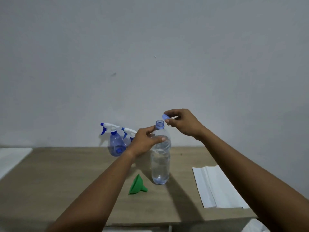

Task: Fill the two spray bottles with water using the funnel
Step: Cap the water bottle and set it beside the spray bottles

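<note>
A clear plastic water bottle [160, 164] stands upright on the wooden table [66, 173], its neck uncapped. My left hand [145, 141] grips its upper part. Just above and right of the neck, my right hand [181, 122] pinches the blue cap [165, 116]. Two blue spray bottles with white and blue trigger heads stand at the back by the wall: one [116, 143] in full view, the other [129, 133] partly hidden behind my left hand. A green funnel [137, 185] lies on its side in front of the water bottle.
A white folded cloth or paper towel [215, 186] lies on the table's right side. A white surface [11, 158] adjoins the table at the left. A grey wall stands right behind the table.
</note>
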### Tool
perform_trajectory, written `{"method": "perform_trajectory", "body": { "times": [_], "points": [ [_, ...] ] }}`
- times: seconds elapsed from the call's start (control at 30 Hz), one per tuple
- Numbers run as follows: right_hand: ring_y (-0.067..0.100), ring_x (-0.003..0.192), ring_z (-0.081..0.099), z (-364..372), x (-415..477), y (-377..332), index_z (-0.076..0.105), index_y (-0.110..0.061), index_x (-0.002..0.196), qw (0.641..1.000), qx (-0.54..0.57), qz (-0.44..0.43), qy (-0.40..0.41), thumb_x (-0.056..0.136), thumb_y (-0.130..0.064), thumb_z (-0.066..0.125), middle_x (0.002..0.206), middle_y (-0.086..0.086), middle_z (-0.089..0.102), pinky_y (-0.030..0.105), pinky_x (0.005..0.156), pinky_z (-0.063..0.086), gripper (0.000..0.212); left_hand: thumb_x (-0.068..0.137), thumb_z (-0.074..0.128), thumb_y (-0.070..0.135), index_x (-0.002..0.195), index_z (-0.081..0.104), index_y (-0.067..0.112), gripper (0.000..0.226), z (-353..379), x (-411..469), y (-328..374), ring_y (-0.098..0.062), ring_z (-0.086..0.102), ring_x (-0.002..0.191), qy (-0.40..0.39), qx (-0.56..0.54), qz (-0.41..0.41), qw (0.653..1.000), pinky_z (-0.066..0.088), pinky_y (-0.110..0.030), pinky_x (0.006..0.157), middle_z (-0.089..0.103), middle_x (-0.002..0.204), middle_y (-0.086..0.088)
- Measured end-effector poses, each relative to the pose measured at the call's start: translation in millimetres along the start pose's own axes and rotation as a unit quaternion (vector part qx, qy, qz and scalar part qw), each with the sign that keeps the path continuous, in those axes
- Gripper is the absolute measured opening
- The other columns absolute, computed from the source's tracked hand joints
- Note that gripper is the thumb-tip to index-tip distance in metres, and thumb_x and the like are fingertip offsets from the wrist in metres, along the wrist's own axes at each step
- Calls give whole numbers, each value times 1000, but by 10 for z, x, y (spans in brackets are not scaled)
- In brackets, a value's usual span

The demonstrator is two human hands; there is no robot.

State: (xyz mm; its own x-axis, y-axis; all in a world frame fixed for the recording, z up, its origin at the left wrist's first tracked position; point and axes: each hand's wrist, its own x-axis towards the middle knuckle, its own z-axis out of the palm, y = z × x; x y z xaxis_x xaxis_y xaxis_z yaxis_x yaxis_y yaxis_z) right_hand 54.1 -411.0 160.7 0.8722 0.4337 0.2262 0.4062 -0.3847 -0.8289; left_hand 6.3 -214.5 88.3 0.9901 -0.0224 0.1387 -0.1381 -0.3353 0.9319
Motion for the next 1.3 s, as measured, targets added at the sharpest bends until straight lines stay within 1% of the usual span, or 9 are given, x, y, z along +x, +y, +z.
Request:
{"method": "perform_trajectory", "body": {
  "times": [0.13, 0.33, 0.5, 0.67, 0.8, 0.97, 1.1, 1.23, 1.3],
  "points": [
    [7, 97, 68, 32, 88, -118, 69, -15, 127, 994, -85, -12, -69, 96, -22, 68, 120, -4, 71, 27, 90, 52, 32, 86, 83, 20, 138, 65, 22, 54, -13, 21, -53, -9, 70, 115, -14, -24, 2, 1000, 54, -22, 96, 74, 126, 10],
    [4, 93, 66, -18, 192, -231, 71, -19, 124, 980, -150, -22, -131, 98, -19, 64, 118, -8, 71, 23, 87, 47, 27, 86, 83, 25, 144, 59, 24, 63, -33, 11, -100, 0, 64, 122, -18, -22, 1, 1000, 52, -16, 100, 68, 134, 14],
    [3, 95, 68, -40, 285, -269, 69, -24, 126, 961, -215, -26, -174, 95, -24, 68, 122, -11, 69, 30, 94, 52, 30, 88, 81, 24, 147, 56, 25, 64, -51, 10, -123, 1, 62, 124, -30, -25, -5, 999, 50, -10, 93, 66, 135, 17],
    [8, 98, 67, -55, 339, -366, 69, -22, 127, 945, -262, -27, -191, 95, -21, 68, 121, -8, 71, 23, 84, 46, 32, 88, 81, 29, 148, 54, 27, 67, -59, 19, -151, -2, 59, 129, -37, -30, -7, 999, 49, -18, 105, 65, 138, 17],
    [13, 94, 68, -44, 381, -440, 69, -22, 124, 921, -322, -29, -216, 96, -22, 66, 113, -4, 74, 22, 75, 46, 29, 92, 77, 26, 148, 52, 31, 61, -68, 20, -149, 3, 62, 123, -52, -34, -6, 998, 51, -14, 98, 66, 132, 21],
    [19, 87, 64, -29, 424, -511, 74, -21, 105, 898, -390, -31, -203, 91, -44, 69, 101, -4, 74, 31, 73, 51, 28, 92, 75, 37, 153, 45, 35, 68, -103, 20, -151, -10, 50, 142, -71, -22, -7, 997, 42, -33, 118, 55, 150, 16],
    [23, 77, 64, 40, 428, -544, 72, -16, 93, 857, -479, -31, -185, 93, -57, 59, 85, 1, 70, 33, 66, 49, 44, 95, 72, 30, 151, 46, 35, 62, -110, 5, -130, -6, 52, 137, -70, -13, 6, 997, 45, -20, 111, 57, 145, 19],
    [18, 93, 65, 7, 438, -607, 62, -30, 129, 859, -456, -29, -231, 92, -51, 64, 112, -7, 71, 32, 80, 51, 42, 95, 72, 28, 146, 46, 41, 59, -109, 13, -146, -3, 55, 134, -73, -14, 1, 997, 47, -16, 105, 60, 140, 23],
    [12, 79, 68, -36, 457, -669, 63, -30, 129, 870, -415, -23, -265, 94, -35, 67, 116, -8, 71, 23, 69, 49, 36, 96, 71, 30, 146, 45, 43, 58, -111, 28, -154, -6, 57, 133, -77, -13, -3, 997, 48, -16, 104, 60, 141, 20]
  ]
}}
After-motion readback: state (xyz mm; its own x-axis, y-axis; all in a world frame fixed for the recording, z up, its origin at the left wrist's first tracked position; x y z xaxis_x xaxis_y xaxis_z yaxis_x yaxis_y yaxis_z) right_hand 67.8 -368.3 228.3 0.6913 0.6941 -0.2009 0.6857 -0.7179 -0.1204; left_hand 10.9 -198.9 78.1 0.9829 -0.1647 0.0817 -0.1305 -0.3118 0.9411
